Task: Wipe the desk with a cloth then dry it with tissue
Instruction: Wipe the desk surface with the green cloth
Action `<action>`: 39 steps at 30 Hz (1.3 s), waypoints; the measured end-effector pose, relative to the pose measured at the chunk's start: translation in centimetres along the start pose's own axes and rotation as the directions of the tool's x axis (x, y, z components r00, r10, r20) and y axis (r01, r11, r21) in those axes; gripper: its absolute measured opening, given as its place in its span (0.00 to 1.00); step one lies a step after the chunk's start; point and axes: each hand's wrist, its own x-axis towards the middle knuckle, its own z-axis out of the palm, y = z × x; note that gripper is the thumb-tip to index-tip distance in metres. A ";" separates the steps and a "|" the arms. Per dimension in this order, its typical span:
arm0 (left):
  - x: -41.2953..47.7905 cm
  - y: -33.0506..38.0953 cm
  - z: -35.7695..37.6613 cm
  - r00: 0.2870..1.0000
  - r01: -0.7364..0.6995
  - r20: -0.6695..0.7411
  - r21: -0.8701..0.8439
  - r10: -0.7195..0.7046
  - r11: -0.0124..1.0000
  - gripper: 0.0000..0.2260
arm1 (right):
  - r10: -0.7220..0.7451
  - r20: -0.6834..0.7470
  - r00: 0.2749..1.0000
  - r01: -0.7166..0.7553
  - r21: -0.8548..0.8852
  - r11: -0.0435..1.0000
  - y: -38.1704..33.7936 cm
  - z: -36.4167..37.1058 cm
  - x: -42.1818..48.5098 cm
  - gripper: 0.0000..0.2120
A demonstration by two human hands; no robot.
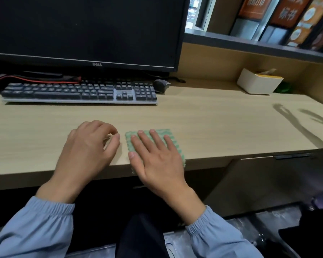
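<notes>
Now the wiping step is in hand, by my reading, with the drying not yet begun. Largest is the counter (222,116), pale wood, carrying a dark monitor (82,28) at the back left, a keyboard (78,92) before it, and a tissue box (257,83) at the back right, well apart from both hands. The green cloth (161,132) lies folded at the near edge, its near corner just over the lip. The right hand (157,161) presses flat on it, fingers (144,140) straight and spread, gripping nothing. The left hand (90,146) rests just beside the cloth, its fingers (110,129) loosely curled and empty. Next, I judge, the right hand needs to sweep the cloth across the bare wood, keeping pressure even and steering short of the keyboard.
</notes>
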 end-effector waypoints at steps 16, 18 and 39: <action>-1.5 -1.8 -1.0 0.998 -0.068 -0.008 0.023 0.068 0.997 0.09 | 0.078 0.200 0.977 -0.074 -0.027 0.997 4.2 -2.9 -0.4 0.29; -1.9 -2.6 -1.5 0.998 -0.060 -0.028 0.035 0.061 0.998 0.08 | 0.013 0.217 0.976 -0.018 0.024 1.000 0.4 -2.4 0.6 0.29; -3.3 -8.8 -4.5 0.990 0.122 -0.089 0.100 -0.113 0.988 0.09 | 0.173 0.380 0.909 -0.192 0.015 0.981 9.0 -3.8 3.8 0.29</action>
